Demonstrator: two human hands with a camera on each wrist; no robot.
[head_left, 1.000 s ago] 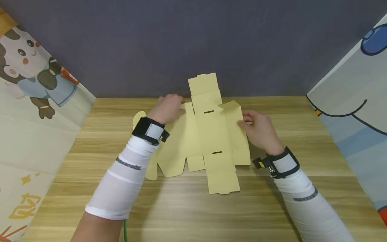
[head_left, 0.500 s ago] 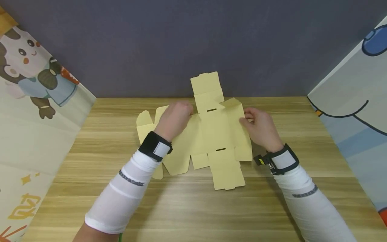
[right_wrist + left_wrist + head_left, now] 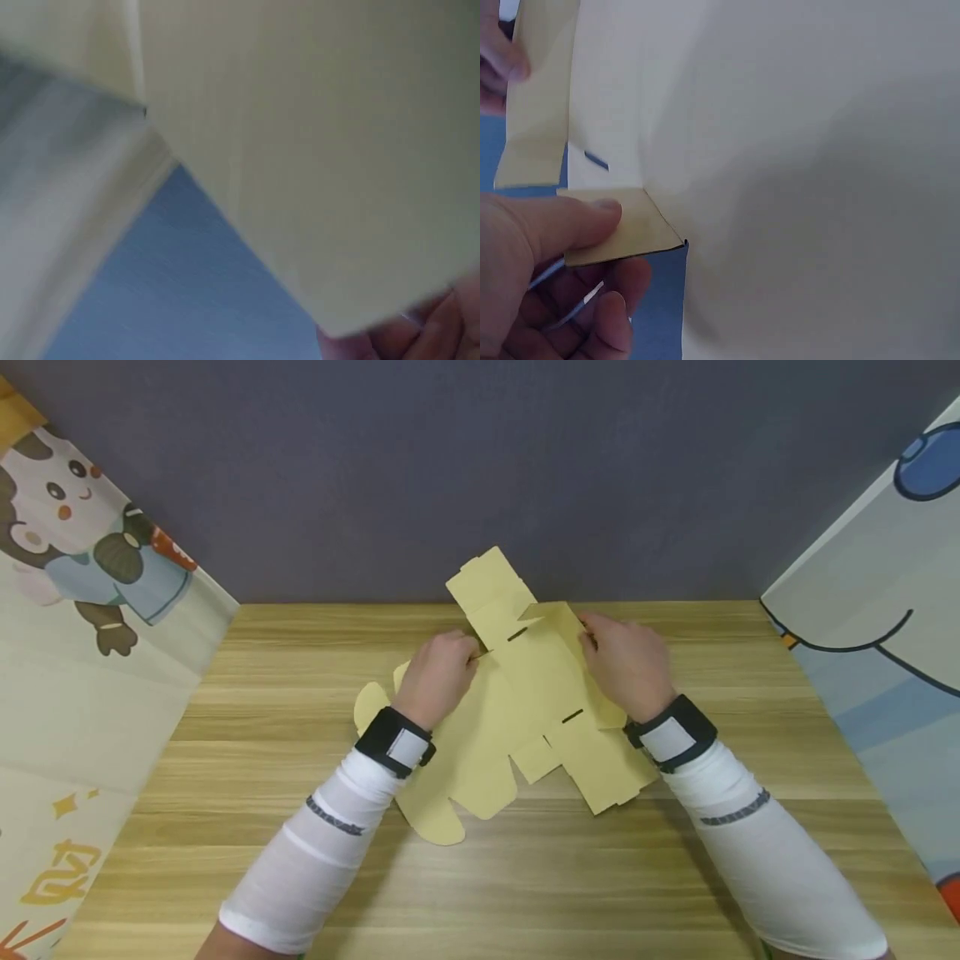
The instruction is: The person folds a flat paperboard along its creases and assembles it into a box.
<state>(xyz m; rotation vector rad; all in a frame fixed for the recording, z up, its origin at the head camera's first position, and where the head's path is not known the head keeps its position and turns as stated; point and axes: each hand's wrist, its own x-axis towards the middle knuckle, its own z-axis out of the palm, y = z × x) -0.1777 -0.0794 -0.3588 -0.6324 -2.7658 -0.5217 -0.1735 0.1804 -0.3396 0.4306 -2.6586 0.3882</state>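
Observation:
A pale yellow cardboard box blank, partly unfolded, lies slanted on the wooden table with flaps spread out and two dark slots in its middle panel. My left hand is at its upper left edge; in the left wrist view the thumb and fingers pinch a small folded-up flap there. At the other side my right hand grips the raised right side panel by its outer edge. The right wrist view is filled by a cardboard panel, with fingers curled at its lower edge.
A dark grey wall rises behind the wooden table, close to the blank's upper end flap. Cartoon-printed panels flank the table at left and right.
The blank has turned counterclockwise, its upper end going left and its lower end right. My left hand has shifted right onto the small flap. The right panel stands up more, my right hand farther over it.

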